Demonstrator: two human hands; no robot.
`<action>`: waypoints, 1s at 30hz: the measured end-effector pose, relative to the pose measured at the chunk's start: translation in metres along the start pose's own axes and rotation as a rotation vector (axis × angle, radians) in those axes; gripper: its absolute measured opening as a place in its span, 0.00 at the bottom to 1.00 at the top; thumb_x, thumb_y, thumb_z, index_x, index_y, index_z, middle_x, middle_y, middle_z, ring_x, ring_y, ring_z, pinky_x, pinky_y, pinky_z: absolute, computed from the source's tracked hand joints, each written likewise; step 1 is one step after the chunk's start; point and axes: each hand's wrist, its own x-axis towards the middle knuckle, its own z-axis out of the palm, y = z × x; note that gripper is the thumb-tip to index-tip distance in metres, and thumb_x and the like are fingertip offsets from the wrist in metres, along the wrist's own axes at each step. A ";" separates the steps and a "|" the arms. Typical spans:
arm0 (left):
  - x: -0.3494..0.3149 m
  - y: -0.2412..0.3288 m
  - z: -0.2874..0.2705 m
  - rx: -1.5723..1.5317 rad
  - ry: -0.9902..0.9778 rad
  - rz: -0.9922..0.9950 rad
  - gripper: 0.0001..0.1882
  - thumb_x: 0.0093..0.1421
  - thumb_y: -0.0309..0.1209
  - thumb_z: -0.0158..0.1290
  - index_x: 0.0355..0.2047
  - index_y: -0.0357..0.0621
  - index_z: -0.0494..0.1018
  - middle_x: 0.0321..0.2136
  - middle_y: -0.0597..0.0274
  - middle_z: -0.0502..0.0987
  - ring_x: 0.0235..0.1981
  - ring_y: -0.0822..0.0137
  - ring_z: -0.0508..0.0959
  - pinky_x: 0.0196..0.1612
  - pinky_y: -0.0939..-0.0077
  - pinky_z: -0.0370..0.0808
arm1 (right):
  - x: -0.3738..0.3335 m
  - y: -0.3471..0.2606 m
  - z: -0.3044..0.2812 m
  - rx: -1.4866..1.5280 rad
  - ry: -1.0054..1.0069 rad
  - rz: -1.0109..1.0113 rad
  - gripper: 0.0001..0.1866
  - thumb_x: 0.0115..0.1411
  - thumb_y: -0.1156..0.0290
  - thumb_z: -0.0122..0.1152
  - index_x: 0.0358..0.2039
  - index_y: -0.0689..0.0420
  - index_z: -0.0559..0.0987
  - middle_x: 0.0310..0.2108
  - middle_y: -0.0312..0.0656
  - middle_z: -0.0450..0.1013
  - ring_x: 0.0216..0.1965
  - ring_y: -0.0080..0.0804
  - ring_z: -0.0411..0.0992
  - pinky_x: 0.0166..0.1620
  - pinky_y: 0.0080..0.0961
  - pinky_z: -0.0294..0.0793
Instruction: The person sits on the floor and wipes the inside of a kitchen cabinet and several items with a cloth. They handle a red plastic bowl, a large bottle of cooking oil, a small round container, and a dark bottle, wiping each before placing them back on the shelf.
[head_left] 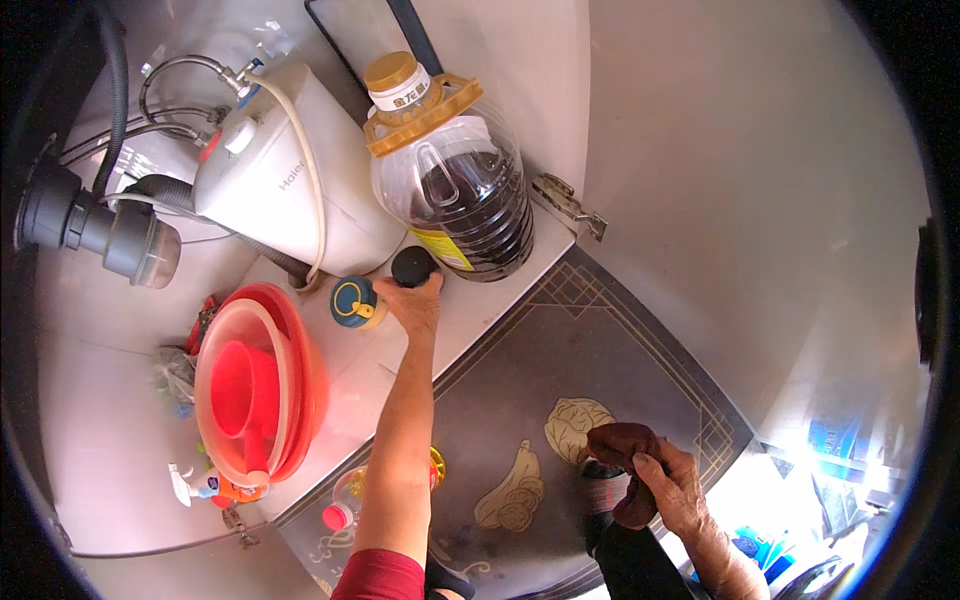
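Observation:
My left hand (411, 304) reaches onto the white cabinet floor, its fingers closed around a small container with a black lid (412, 266). Just left of the hand, close to the thumb, stands a jar with a dark teal lid and yellow handle (354, 301). A big clear plastic jug (470, 200) of dark liquid, with a golden cap and collar, stands right behind the black-lidded container. Lower right, over the floor mat, my right hand (672, 487) grips a bunched brown cloth (634, 449).
A white water heater (295, 175) with hoses fills the back left, beside a grey drain trap (130, 235). Red and pink basins (310, 390) with a red dipper (245, 390) sit left. A spray bottle (225, 488), a red-capped bottle (340, 513), a patterned mat (470, 420) and a hinge (570, 205) are near.

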 end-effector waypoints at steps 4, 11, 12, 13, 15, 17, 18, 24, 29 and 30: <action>-0.034 0.010 -0.013 0.155 0.053 0.060 0.36 0.33 0.35 0.65 0.41 0.33 0.61 0.35 0.49 0.66 0.39 0.53 0.68 0.45 0.62 0.66 | 0.002 0.012 0.000 0.037 -0.010 -0.068 0.20 0.60 0.62 0.50 0.48 0.63 0.73 0.39 0.46 0.74 0.41 0.30 0.69 0.46 0.27 0.68; -0.161 0.098 -0.074 -0.269 -0.249 0.007 0.36 0.38 0.28 0.66 0.47 0.38 0.60 0.42 0.54 0.64 0.44 0.61 0.66 0.49 0.68 0.64 | 0.006 -0.011 0.016 0.012 0.064 -0.317 0.18 0.60 0.67 0.50 0.48 0.62 0.72 0.44 0.46 0.70 0.43 0.31 0.68 0.47 0.26 0.67; -0.175 0.124 -0.089 -0.304 -0.330 0.024 0.35 0.39 0.27 0.66 0.46 0.38 0.60 0.44 0.56 0.64 0.46 0.63 0.66 0.50 0.70 0.63 | 0.006 -0.017 0.020 -0.097 0.060 -0.493 0.18 0.59 0.67 0.51 0.48 0.62 0.72 0.47 0.48 0.68 0.48 0.35 0.65 0.50 0.29 0.64; -0.184 0.142 -0.101 -0.323 -0.397 0.048 0.36 0.39 0.28 0.66 0.47 0.38 0.59 0.44 0.56 0.63 0.47 0.63 0.66 0.51 0.70 0.63 | 0.005 -0.025 0.025 -0.208 0.055 -0.671 0.18 0.58 0.68 0.51 0.47 0.62 0.72 0.51 0.50 0.65 0.53 0.39 0.62 0.54 0.31 0.60; -0.204 0.164 -0.122 -0.367 -0.537 0.090 0.37 0.40 0.30 0.66 0.48 0.38 0.58 0.45 0.56 0.63 0.48 0.64 0.65 0.53 0.70 0.62 | 0.002 -0.033 0.034 -0.390 0.010 -0.851 0.21 0.52 0.67 0.58 0.47 0.59 0.74 0.51 0.52 0.60 0.54 0.48 0.59 0.56 0.38 0.58; -0.219 0.156 -0.141 -0.427 -0.671 0.106 0.44 0.42 0.35 0.66 0.54 0.39 0.51 0.47 0.56 0.62 0.50 0.63 0.65 0.54 0.69 0.63 | -0.009 -0.032 0.053 -0.933 0.174 -1.013 0.23 0.52 0.63 0.57 0.49 0.54 0.72 0.50 0.50 0.61 0.53 0.48 0.59 0.53 0.39 0.61; -0.228 0.157 -0.152 -0.285 -0.678 0.236 0.45 0.43 0.35 0.66 0.55 0.39 0.50 0.48 0.56 0.61 0.51 0.63 0.64 0.54 0.69 0.63 | -0.013 -0.035 0.059 -0.971 0.186 -1.028 0.23 0.52 0.63 0.57 0.50 0.53 0.72 0.48 0.49 0.62 0.52 0.48 0.60 0.50 0.40 0.63; -0.215 0.231 -0.211 -0.360 -0.707 0.159 0.47 0.41 0.30 0.67 0.56 0.39 0.48 0.50 0.54 0.60 0.52 0.62 0.63 0.54 0.65 0.63 | -0.041 -0.081 0.093 -0.886 0.144 -0.965 0.15 0.54 0.64 0.53 0.42 0.53 0.72 0.34 0.44 0.66 0.34 0.43 0.68 0.30 0.39 0.73; -0.210 0.253 -0.265 -0.282 -0.608 0.352 0.43 0.33 0.22 0.68 0.48 0.41 0.54 0.46 0.55 0.62 0.47 0.63 0.66 0.51 0.65 0.65 | -0.041 -0.118 0.104 -1.027 -0.043 -1.001 0.11 0.57 0.65 0.47 0.33 0.58 0.73 0.31 0.47 0.70 0.32 0.48 0.72 0.31 0.41 0.75; -0.209 0.254 -0.277 -0.288 -0.616 0.344 0.41 0.33 0.22 0.67 0.47 0.41 0.55 0.45 0.55 0.63 0.47 0.63 0.66 0.51 0.65 0.65 | -0.045 -0.124 0.101 -1.067 -0.087 -0.979 0.11 0.56 0.64 0.49 0.33 0.58 0.74 0.31 0.47 0.72 0.33 0.48 0.73 0.32 0.40 0.76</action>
